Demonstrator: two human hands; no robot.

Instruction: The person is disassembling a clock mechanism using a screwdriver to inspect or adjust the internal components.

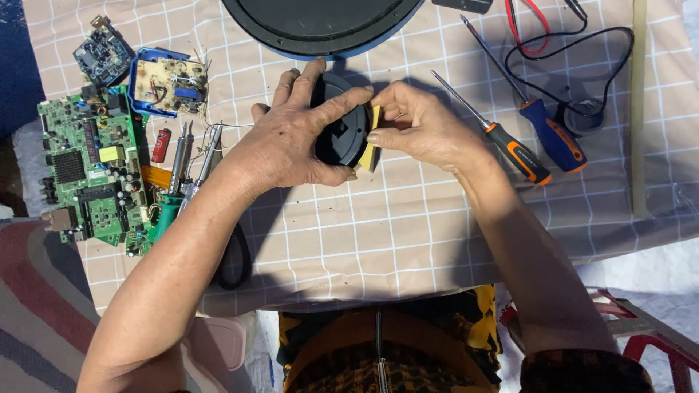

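Note:
My left hand (287,138) grips a round black plastic part (342,131) from its left side, thumb across the top edge. My right hand (422,127) pinches a small yellow piece (371,142) against the right rim of that black part. Both hands hover just above a checked beige cloth (378,225) covering the table. The underside of the black part is hidden by my left palm.
A green circuit board (91,171), a smaller blue-framed board (167,84) and a dark board (102,54) lie left. A soldering iron and tweezers (191,164) sit beside them. Two screwdrivers (520,156) (550,135), black and red leads (582,44) lie right. Large round black housing (320,25) at top.

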